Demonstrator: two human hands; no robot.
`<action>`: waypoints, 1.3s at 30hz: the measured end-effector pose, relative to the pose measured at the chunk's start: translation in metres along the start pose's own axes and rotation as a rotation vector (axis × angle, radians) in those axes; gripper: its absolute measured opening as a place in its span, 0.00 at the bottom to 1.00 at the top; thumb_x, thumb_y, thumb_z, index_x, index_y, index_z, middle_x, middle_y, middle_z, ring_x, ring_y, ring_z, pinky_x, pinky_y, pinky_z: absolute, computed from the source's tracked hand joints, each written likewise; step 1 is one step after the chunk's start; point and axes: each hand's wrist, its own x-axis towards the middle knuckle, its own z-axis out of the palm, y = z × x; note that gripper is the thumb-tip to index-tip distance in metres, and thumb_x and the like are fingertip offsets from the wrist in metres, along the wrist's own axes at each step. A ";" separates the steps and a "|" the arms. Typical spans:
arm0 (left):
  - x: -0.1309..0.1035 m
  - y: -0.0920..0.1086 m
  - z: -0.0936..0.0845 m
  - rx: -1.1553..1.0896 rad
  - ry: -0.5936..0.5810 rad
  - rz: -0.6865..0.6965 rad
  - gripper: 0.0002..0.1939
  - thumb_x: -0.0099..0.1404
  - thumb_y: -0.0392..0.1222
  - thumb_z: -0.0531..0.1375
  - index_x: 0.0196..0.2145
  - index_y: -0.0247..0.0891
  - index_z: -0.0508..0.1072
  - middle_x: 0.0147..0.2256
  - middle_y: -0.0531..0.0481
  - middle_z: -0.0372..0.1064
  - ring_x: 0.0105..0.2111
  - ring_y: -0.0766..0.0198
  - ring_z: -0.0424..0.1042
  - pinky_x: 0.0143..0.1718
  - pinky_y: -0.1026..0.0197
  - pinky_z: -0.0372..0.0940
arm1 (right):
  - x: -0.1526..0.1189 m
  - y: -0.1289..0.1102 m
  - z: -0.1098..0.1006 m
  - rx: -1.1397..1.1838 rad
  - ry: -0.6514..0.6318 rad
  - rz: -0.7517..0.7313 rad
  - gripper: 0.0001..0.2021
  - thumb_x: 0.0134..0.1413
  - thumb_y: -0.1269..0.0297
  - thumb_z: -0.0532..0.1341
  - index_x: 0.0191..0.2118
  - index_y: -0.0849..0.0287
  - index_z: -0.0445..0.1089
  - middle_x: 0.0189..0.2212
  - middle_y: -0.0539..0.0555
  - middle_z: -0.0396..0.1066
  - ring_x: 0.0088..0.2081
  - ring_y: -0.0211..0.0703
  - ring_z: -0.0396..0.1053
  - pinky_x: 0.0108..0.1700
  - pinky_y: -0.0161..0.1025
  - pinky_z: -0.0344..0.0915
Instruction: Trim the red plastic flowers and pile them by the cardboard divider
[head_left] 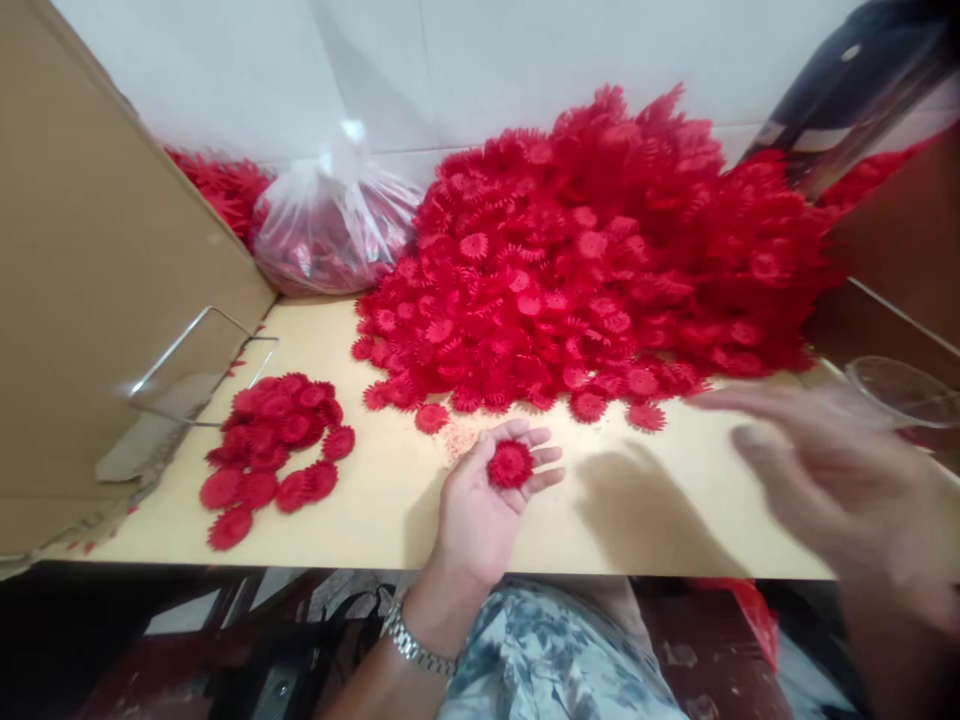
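Note:
My left hand [480,500] is palm up over the near middle of the table, with a red fringed paper-like flower [511,464] resting in it. The thumb lies along the flower's left side and the fingertips show to its right. Motion blurs my right hand [847,470], which is off to the right above the table; its index finger points left, apart from the thumb, and nothing shows between them. Just beyond my left hand, a large heap of similar red flowers [592,290] reaches back to the wall. To the left lies a smaller group of red flowers [274,430].
A knotted clear plastic bag [337,225] with red contents stands at the back left. Cardboard [112,260] walls off the left, near a bent metal wire frame [169,355]. A round clear dish [900,390] is at the right. A dark object [847,90] leans at the back right.

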 end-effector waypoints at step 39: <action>-0.004 0.010 0.015 -0.098 -0.046 0.253 0.27 0.64 0.60 0.44 0.53 0.45 0.66 0.58 0.50 0.59 0.62 0.60 0.50 0.61 0.57 0.45 | 0.013 -0.143 0.111 0.499 -0.347 -0.048 0.26 0.64 0.55 0.36 0.65 0.56 0.43 0.65 0.56 0.41 0.65 0.50 0.40 0.62 0.60 0.47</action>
